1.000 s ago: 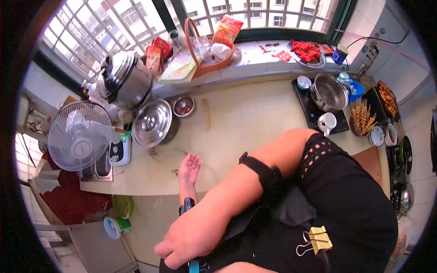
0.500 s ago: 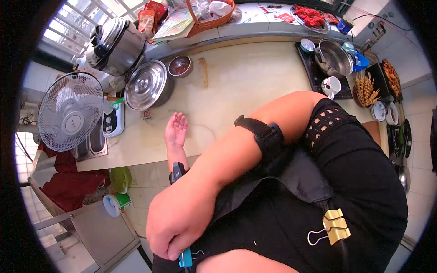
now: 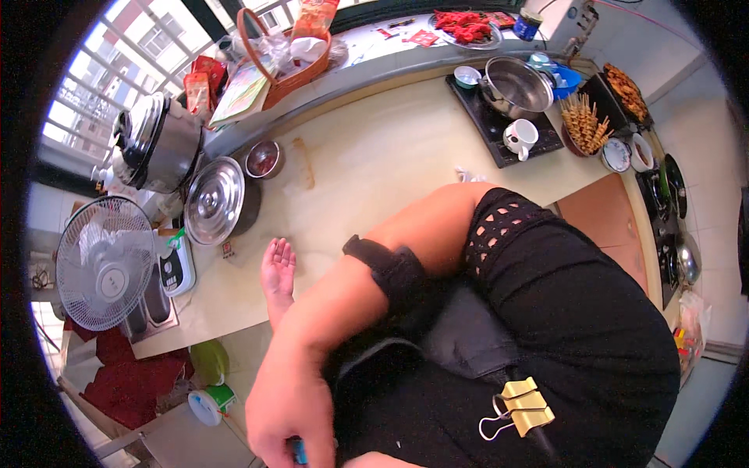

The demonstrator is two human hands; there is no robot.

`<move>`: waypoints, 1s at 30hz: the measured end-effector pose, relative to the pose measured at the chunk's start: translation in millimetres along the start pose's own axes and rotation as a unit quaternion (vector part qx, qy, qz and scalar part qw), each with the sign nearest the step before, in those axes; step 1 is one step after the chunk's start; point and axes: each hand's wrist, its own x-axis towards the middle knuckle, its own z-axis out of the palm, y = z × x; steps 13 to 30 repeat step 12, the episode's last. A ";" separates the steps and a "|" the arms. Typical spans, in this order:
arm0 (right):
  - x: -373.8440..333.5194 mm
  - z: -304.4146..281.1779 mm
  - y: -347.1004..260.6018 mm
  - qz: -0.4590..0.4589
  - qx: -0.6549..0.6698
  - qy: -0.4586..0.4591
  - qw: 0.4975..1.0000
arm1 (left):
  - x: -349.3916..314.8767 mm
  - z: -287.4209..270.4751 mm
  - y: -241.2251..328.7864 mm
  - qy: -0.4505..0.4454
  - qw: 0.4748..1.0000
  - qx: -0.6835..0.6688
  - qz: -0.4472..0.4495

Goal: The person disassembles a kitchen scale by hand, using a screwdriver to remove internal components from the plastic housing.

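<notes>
My right arm, in a black sleeve with a black strap below the elbow, reaches across my body. At the lower left, my right hand is closed on a small blue binder clip, mostly hidden by its fingers. Beyond that forearm, my left hand shows its palm, fingers open and holding nothing, over the pale counter. A gold binder clip is fastened near a dark cable on my black clothing, untouched by either hand.
A lidded steel pot, a small metal bowl, a fan and a pressure cooker stand left. At right are a glass-lidded pan, a white mug, skewers and a brown board.
The view has turned, so the counter items sit further left. My right hand has lowered in the picture, still at the blue clip. My left hand stays open.
</notes>
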 end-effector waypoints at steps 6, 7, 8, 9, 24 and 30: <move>16.1 -7.2 9.0 -0.003 -0.131 0.165 0.977 | 9.7 19.2 25.1 -0.054 0.997 0.062 0.010; 20.9 -12.0 11.3 0.051 -0.199 0.183 0.961 | 11.6 25.0 35.1 -0.072 0.996 0.057 0.011; 26.1 -16.3 13.9 0.113 -0.234 0.184 0.948 | 13.5 31.4 45.8 -0.068 0.996 0.060 0.022; 30.4 -20.9 16.6 0.172 -0.281 0.179 0.927 | 15.6 38.9 57.7 -0.089 0.994 0.063 0.034; 39.0 -22.5 21.9 0.273 -0.309 0.157 0.897 | 18.2 68.2 84.1 -0.134 0.987 0.056 0.065; 39.0 -22.5 21.9 0.273 -0.309 0.157 0.897 | 18.2 68.2 84.1 -0.134 0.987 0.056 0.065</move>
